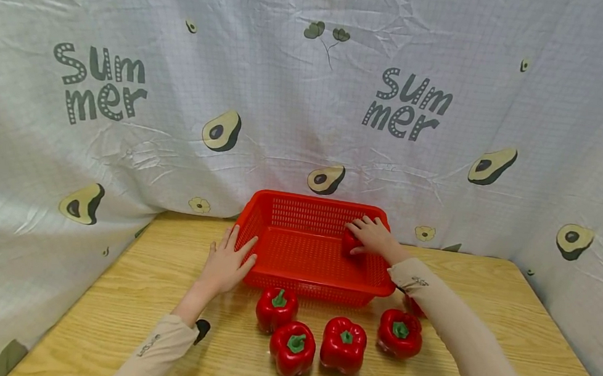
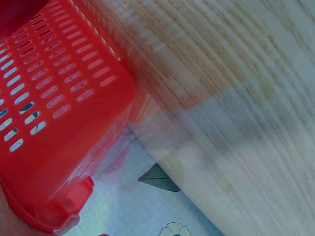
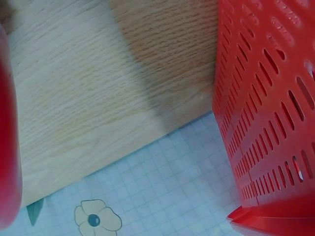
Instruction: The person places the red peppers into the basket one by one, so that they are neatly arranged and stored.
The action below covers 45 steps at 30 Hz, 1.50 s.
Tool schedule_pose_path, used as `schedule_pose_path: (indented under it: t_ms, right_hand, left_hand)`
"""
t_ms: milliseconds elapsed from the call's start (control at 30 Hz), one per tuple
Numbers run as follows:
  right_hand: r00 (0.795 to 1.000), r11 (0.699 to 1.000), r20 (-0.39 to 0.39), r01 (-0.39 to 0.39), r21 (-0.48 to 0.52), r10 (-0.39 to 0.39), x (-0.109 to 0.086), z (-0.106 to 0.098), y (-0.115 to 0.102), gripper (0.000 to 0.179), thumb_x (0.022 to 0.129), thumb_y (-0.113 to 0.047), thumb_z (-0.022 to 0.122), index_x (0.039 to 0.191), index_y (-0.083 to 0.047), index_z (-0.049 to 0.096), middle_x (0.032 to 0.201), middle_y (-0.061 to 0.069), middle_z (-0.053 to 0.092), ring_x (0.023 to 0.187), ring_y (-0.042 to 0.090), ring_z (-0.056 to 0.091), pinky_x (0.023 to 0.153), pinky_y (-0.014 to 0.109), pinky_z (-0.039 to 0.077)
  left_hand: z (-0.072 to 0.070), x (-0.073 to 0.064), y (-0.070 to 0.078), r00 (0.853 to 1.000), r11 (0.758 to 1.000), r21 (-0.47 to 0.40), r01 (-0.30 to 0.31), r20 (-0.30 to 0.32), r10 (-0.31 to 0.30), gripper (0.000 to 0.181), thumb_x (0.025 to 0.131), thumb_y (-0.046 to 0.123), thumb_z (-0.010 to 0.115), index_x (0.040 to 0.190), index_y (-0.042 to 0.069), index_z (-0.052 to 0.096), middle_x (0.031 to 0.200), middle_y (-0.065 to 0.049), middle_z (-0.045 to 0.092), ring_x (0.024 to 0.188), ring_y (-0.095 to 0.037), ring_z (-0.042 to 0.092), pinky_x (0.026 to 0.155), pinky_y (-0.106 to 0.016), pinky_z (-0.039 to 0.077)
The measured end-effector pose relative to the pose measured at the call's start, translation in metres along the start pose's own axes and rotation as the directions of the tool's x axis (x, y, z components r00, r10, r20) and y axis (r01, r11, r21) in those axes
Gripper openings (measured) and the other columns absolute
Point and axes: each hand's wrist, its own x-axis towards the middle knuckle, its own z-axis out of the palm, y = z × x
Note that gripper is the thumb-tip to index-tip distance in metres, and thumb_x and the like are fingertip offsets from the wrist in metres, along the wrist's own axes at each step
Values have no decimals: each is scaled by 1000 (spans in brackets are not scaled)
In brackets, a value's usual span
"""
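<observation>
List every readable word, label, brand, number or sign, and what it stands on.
"Sum mer", on two lines: hanging cloth, left part in the head view.
"Sum mer", on two lines: same cloth, right of centre.
Left sleeve: small print, unreadable.
Right sleeve: small print, unreadable.

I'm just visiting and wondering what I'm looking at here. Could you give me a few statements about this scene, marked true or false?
1. The person's right grip is on a pepper inside the basket. True.
2. The left grip holds a pepper. False: it rests, fingers spread, at the basket's left rim.
3. The basket stands on a wooden table. True.
4. The peppers in front of the basket are yellow. False: those peppers are red, with green stems.
5. The cloth behind the table is printed with avocados. True.
</observation>
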Motion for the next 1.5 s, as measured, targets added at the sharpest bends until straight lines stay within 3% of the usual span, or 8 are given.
schedule_pose_path:
  t_ms: [633, 1500]
  right_hand:
    - [998, 998, -26, -63, -26, 62, 0, 0, 2, 57, 82, -31, 62, 130, -5, 44, 119, 17, 48, 109, 33, 45, 86, 49, 38]
    - [996, 997, -76, -60, -44, 56, -4, 0, 2, 54, 80, -30, 64, 126, -7, 47, 117, 14, 50, 107, 31, 44, 84, 49, 39]
  left_hand:
    - [-2, 0, 2, 1000, 1000, -3, 6, 6, -6, 47, 93, 36, 38, 135, 15, 40, 145, -26, 17, 135, -41, 14, 97, -67, 20]
    - [-1, 0, 1, 1000, 1000, -3, -3, 0, 3, 46, 93, 35, 38, 135, 15, 41, 145, -27, 18, 135, -42, 14, 95, -68, 21]
